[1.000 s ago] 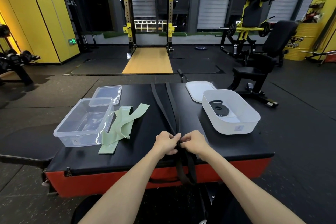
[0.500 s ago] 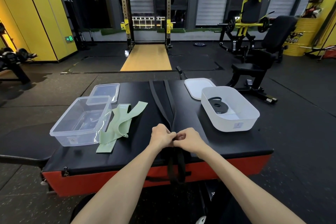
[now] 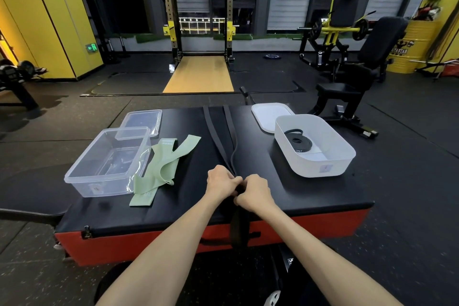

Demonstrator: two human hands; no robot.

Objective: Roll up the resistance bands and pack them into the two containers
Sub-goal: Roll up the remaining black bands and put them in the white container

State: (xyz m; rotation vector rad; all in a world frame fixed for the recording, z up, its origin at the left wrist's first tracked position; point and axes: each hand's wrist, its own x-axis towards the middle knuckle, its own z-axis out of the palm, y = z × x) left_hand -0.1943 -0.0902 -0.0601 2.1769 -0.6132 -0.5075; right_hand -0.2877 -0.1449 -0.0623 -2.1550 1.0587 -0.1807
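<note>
Head view looks down on a black-topped table [image 3: 298, 196] with a long black resistance band [image 3: 218, 132] laid up its middle, two strands side by side from the far edge to the near one. Its near end hangs over the red front. The left hand [image 3: 221, 181] and right hand [image 3: 255, 194] sit knuckle to knuckle near that front edge, fingers of both curled and pinched on the band.

It looks like flat rubber — light, limp and grippy, likely to spring open if the roll is slack. One strand kinks just beyond the hands, so the two layers probably need flattening together. The hanging end seems the best place to start the coil, thumbs pressing the core.

Room is fair: the band's lane is bare table between the green bands [image 3: 164, 164] on the left and the white container [image 3: 320, 171] on the right. A coiled black band [image 3: 296, 142] already lies in that container, with space beside it. The clear container [image 3: 106, 159] stands left of the green bands, touching them — each container's lid lies behind it.
</note>
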